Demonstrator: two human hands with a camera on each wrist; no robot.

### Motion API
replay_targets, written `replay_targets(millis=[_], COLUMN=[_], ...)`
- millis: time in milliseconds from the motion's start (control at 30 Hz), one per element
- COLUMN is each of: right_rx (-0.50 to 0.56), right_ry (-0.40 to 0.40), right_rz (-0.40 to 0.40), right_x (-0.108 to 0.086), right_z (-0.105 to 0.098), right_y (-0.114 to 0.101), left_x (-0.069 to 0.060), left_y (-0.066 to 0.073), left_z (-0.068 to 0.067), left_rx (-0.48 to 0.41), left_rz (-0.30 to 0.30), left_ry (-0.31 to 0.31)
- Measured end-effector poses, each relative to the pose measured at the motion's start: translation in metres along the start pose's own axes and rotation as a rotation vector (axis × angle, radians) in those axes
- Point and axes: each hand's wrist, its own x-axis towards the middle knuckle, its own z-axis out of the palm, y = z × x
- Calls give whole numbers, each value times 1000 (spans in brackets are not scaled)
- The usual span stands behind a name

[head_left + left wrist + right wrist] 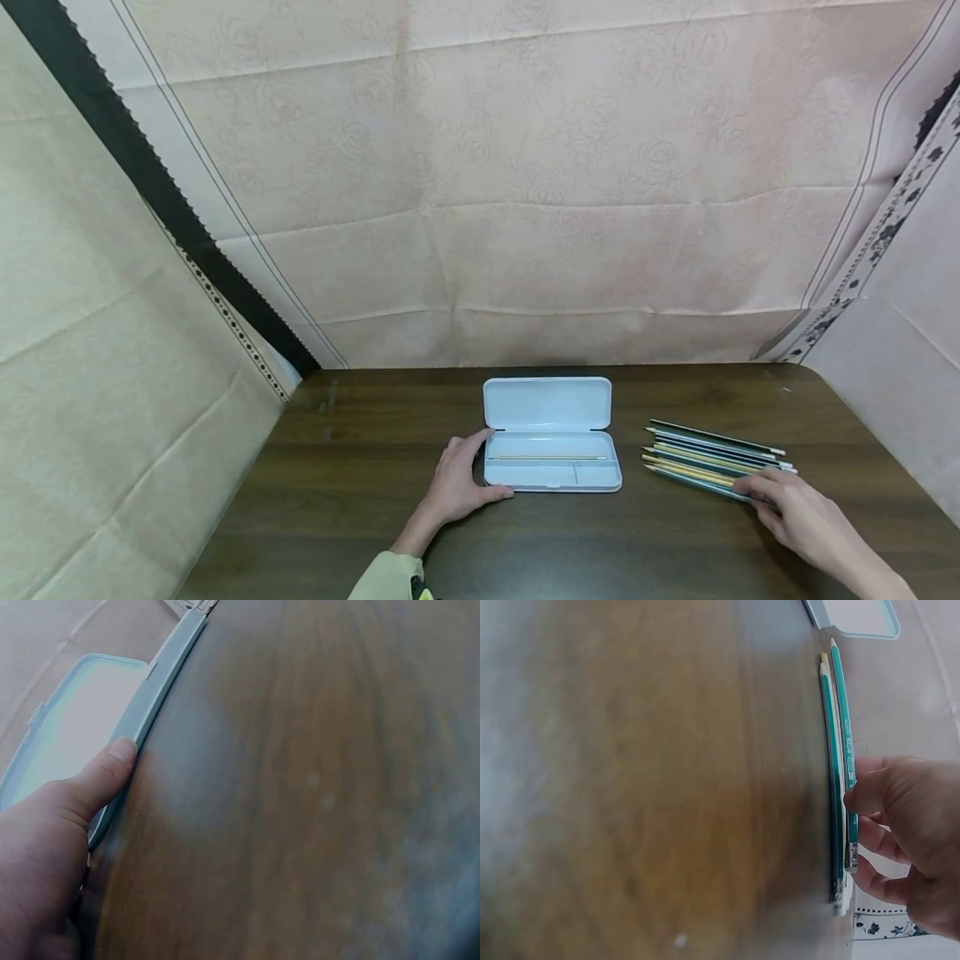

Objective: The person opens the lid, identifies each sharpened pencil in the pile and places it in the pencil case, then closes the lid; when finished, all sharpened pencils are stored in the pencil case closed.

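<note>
A light blue pencil case lies with its lid folded back on the table. One yellowish pencil lies along its long rear compartment. My left hand grips the case's left end, thumb on the front edge and index finger at the back left corner. To the right, my right hand is at the eraser ends of a row of green and yellow pencils. Between its thumb and fingers it pinches a green pencil, seen in the right wrist view beside the others.
The dark brown wooden table runs back to a pale patterned cloth hanging behind it. More cloth hangs at the left and right sides. A gap of bare wood separates the case from the pencil tips.
</note>
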Motion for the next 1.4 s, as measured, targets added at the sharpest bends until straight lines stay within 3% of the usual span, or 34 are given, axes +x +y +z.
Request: replay_targets(millis=[467,867,1400], right_rx=[61,70,116], right_ry=[62,-33,-40], right_rz=[-131,-89,-131], right_x=[34,67,105], right_z=[13,22,41], right_y=[-16,-41,-66], left_x=[0,0,0], left_y=[1,1,-1], left_z=[0,0,1], left_rx=[-9,-18,-7], left_rz=[-9,-30,-8], left_ry=[-4,-14,2])
